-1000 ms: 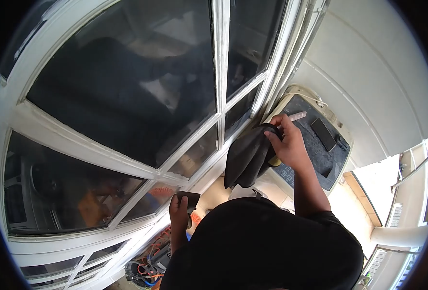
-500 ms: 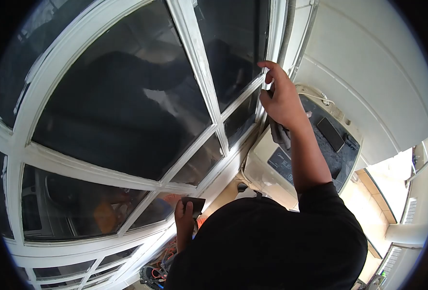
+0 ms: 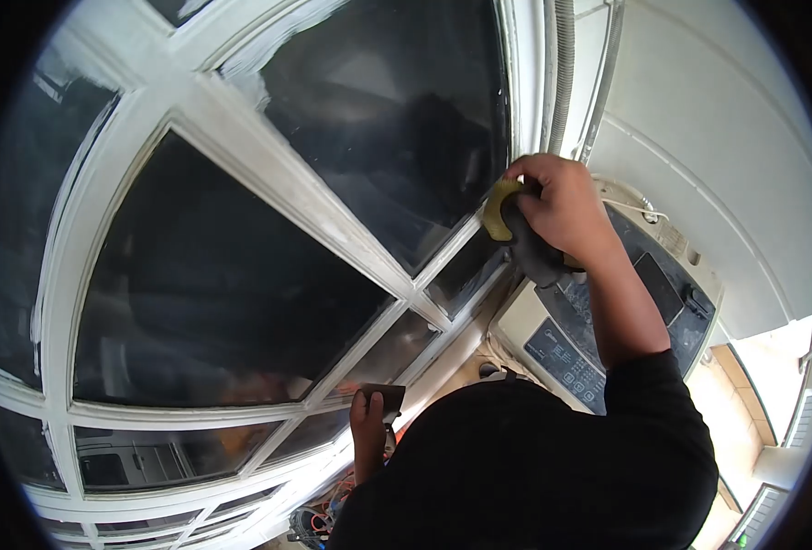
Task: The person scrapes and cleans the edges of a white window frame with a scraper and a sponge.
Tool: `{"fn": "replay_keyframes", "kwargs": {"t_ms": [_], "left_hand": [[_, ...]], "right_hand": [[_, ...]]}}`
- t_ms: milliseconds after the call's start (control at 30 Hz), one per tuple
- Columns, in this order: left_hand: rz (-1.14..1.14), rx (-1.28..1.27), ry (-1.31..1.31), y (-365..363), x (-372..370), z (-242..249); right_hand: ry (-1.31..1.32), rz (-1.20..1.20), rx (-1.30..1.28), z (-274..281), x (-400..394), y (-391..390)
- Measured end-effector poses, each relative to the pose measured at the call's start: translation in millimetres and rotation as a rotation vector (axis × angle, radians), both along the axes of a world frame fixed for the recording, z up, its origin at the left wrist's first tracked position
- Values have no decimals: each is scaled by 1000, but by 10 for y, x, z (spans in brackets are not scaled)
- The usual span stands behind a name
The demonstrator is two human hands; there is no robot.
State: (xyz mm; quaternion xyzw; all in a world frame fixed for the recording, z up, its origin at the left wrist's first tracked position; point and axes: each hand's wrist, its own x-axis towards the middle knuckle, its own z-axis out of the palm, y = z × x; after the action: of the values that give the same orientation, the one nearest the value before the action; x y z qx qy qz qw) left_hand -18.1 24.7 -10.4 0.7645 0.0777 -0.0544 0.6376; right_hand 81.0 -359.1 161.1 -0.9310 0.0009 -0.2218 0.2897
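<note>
My right hand (image 3: pixel 566 206) is raised to the white window frame (image 3: pixel 319 215), near its right edge. Its fingers are closed on a limp dark grey cloth (image 3: pixel 536 255), which hangs below the palm. A curved yellow-green piece (image 3: pixel 497 215) shows at the fingertips, against the frame and glass. Lower down, my left hand (image 3: pixel 367 431) grips a small flat dark brown piece (image 3: pixel 386 400), perhaps sandpaper, between thumb and fingers. It is held close to the lower panes. White paint smears mark the edges of some panes, such as the upper pane (image 3: pixel 388 110).
To the right stands a beige washing machine (image 3: pixel 553 353) with a control panel; a black phone (image 3: pixel 660 287) and a small dark object (image 3: pixel 699 302) lie on its lid. A corrugated hose (image 3: pixel 562 82) runs up the wall. Orange cords (image 3: pixel 337 495) lie at the bottom.
My right hand has closed from an extended finger pose, and the yellow-green piece now shows in it. The view has shifted along the window; my left hand keeps its flat piece.
</note>
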Motion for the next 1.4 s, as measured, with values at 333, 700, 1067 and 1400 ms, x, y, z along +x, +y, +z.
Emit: {"fn": "replay_keyframes", "kwargs": {"t_ms": [333, 700, 1067, 1400], "left_hand": [[-89, 134, 67, -228, 171, 110], [-100, 80, 98, -376, 218, 112], [-109, 188, 94, -400, 243, 89], [-87, 225, 155, -454, 296, 109]], "right_hand": [[-519, -360, 570, 207, 597, -39], [-343, -312, 470, -643, 442, -50], [-866, -315, 160, -349, 758, -4], [-921, -237, 73, -278, 767, -136]]}}
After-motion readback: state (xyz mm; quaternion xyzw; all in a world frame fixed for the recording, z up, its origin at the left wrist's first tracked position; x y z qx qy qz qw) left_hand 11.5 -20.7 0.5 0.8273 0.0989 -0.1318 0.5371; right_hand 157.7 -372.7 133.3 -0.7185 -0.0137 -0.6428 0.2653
